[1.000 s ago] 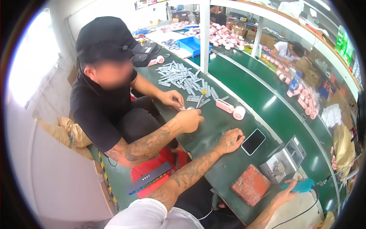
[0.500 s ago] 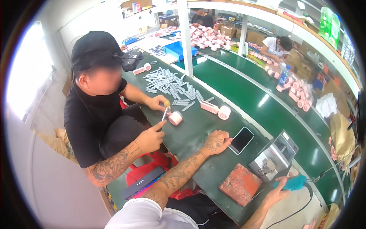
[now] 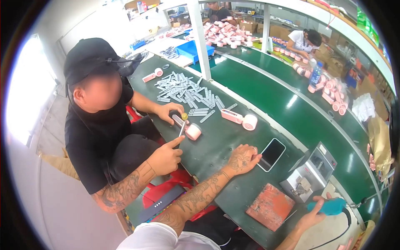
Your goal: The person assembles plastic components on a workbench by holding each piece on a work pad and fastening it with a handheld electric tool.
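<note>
My left hand (image 3: 243, 159) rests on the dark green tabletop, its fingers curled against the lower left edge of a phone with a dark screen (image 3: 271, 154). Whether anything is inside those fingers is hidden. At the lower right, my right hand (image 3: 311, 217) is closed around a teal corded power tool (image 3: 327, 206), apparently an electric screwdriver, attached to a hanging line. Between my hands lie a worn reddish block (image 3: 270, 207) and a grey metal machine with a clear-sided top (image 3: 307, 177). A pink handheld fan (image 3: 239, 119) lies beyond my left hand.
At my left, a co-worker works on another pink fan (image 3: 193, 131) with a slim tool topped by a yellow ball (image 3: 184, 116). Grey strips (image 3: 185, 91) are heaped beyond. A green conveyor (image 3: 266, 100) runs behind a white post (image 3: 199, 41); a blue tray (image 3: 193, 52) stands near it.
The view has shifted slightly. The co-worker's far hand has opened away from the yellow ball end. My left hand stays by the phone and my right hand keeps the teal tool.
</note>
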{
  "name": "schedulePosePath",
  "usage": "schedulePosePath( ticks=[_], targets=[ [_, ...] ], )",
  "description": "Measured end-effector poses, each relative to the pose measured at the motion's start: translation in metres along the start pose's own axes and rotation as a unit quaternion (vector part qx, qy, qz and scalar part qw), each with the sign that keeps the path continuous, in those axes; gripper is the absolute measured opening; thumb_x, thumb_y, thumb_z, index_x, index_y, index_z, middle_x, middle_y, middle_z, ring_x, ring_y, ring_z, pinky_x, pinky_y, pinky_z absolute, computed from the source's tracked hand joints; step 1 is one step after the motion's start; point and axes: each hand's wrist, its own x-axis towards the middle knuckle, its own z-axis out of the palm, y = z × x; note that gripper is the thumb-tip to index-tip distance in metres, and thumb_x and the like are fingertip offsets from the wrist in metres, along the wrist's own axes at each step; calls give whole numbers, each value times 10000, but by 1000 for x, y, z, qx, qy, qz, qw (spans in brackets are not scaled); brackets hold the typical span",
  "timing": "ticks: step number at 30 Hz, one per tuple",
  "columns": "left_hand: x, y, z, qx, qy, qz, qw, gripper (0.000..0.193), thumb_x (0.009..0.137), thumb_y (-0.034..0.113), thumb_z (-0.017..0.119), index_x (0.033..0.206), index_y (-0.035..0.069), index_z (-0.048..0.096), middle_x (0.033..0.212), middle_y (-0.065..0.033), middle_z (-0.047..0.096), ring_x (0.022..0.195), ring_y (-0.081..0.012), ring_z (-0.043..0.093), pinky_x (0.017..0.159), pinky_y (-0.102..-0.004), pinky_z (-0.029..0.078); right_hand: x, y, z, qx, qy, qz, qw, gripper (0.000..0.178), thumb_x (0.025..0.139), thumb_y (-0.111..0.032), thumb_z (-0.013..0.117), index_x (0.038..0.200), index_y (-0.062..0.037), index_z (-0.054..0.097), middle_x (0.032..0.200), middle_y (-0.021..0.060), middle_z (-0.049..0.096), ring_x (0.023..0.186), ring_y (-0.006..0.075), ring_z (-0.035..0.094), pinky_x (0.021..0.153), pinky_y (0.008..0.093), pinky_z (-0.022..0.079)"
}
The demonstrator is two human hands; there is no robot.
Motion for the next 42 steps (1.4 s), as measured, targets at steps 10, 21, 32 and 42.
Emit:
schedulePosePath(
  ticks=[10, 21, 32, 42],
  targets=[
    [-2, 0, 2, -22, -33, -28, 999, 213, 934, 261, 661, 830, 96, 574, 841, -64, 628, 877, -296, 615, 908, -468, 470, -2, 2, 7, -11, 30, -42, 999, 558, 1047, -387, 523, 1233, 136, 582, 1272, 199, 660, 1286, 303, 546, 1080, 435, 398],
    [4, -5, 5, -22, -4, -53, 998, 255, 937, 280, 672, 785, 106, 564, 787, -70, 600, 846, -305, 614, 880, -459, 468, 6, 0, 16, -31, 32, -81, 996, 571, 1009, -401, 648, 1217, 126, 577, 1019, 209, 701, 922, 306, 673, 853, 427, 546],
    [47, -2, 21, 52, -51, -23, 997, 371, 940, 386, 605, 730, 82, 632, 785, -123, 693, 801, -343, 685, 753, -485, 533, -8, 11, 5, -12, -5, 24, 1000, 640, 1010, -446, 602, 1340, 92, 499, 1032, 93, 634, 975, 197, 569, 869, 331, 437],
    [53, -8, 28, -85, -30, -54, 994, 384, 944, 309, 675, 694, 47, 549, 681, -138, 592, 690, -356, 611, 662, -474, 474, -2, -5, 14, 48, -15, 27, 998, 563, 968, -389, 657, 1314, 38, 534, 982, 52, 643, 931, 144, 568, 845, 299, 438]
  ],
)
